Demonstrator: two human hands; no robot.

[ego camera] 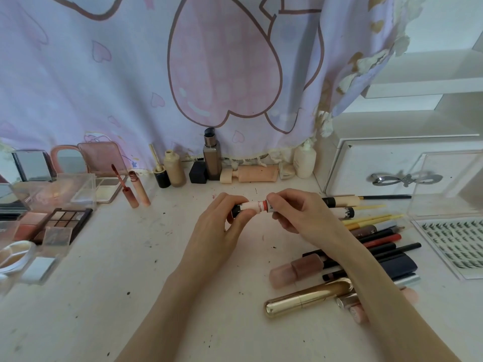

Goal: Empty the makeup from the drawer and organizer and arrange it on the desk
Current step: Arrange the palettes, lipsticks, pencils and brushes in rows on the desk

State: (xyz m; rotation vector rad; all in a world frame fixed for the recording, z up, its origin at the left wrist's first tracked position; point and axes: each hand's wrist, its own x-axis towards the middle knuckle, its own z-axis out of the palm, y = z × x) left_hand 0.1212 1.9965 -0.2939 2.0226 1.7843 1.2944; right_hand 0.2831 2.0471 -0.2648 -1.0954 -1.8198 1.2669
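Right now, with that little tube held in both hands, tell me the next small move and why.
Probably twist the two halves together. The left hand holds the tube body and the right hand pinches its cap end, with a reddish neck showing between them, so it looks not fully closed. Then it can join the pencils and tubes lying at right.

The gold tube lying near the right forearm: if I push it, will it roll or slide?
The gold tube looks round and smooth, lying on its side on the desk, so it would probably roll sideways. Its glossy shell may be slippery to pinch. It seems rigid; the pink bottle beside it might stop it.
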